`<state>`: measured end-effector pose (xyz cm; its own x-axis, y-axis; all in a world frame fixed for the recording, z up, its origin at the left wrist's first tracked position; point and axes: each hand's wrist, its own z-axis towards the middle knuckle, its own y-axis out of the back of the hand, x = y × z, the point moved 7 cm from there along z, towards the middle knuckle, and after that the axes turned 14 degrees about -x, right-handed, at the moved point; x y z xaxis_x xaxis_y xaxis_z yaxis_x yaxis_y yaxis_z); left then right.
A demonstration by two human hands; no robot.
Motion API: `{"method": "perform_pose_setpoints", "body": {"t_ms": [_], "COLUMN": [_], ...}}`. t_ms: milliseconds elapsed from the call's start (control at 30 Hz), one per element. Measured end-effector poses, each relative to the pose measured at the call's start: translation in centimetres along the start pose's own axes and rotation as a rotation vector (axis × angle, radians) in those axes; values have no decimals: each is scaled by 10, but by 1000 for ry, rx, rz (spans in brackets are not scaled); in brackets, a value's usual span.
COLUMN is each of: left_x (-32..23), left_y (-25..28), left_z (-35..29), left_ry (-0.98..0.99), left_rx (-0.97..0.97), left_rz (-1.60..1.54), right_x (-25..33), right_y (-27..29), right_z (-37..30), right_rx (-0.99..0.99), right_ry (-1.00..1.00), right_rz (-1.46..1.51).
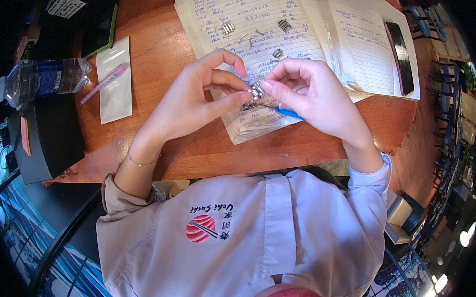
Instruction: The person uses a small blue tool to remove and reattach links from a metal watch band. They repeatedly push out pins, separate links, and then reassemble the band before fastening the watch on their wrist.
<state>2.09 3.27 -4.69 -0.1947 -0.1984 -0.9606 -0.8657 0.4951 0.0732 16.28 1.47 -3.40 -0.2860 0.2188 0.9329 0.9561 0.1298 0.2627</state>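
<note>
A short piece of metal watch band point(255, 91) is pinched between my two hands above an open notebook point(198, 32). My left hand point(203, 96) grips its left side with the thumb and a finger, the index finger curving above. On the other side, the thumb and fingers of my right hand point(317, 93) close on the piece. Below the right hand, a slim tool with a blue handle point(288, 113) lies on the page, partly covered. Further up the pages rest loose groups of silver links point(228, 28), darker links point(284, 25) and a small link piece point(276, 54).
A dark phone point(400, 60) lies on the notebook's right page. Toward the left of the wooden table point(163, 44) are a white packet point(119, 98), a pink pen point(104, 83), a plastic water bottle point(41, 81) on its side and a black box point(55, 135).
</note>
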Motion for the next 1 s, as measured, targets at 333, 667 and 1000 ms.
{"method": "perform_pose_setpoints", "body": {"t_ms": [333, 667, 1000], "left_x": [-4, -12, -12], "left_y": [0, 3, 5], "left_z": [-1, -5, -6], "left_ry": [-150, -289, -369], "left_rx": [-81, -219, -239], "left_rz": [-19, 155, 55], "right_x": [2, 3, 27], "right_y": [-3, -6, 4], "right_z": [-1, -6, -6], "right_rx": [14, 13, -142], "right_ry": [-35, -165, 382], "right_rz": [-14, 19, -199]}}
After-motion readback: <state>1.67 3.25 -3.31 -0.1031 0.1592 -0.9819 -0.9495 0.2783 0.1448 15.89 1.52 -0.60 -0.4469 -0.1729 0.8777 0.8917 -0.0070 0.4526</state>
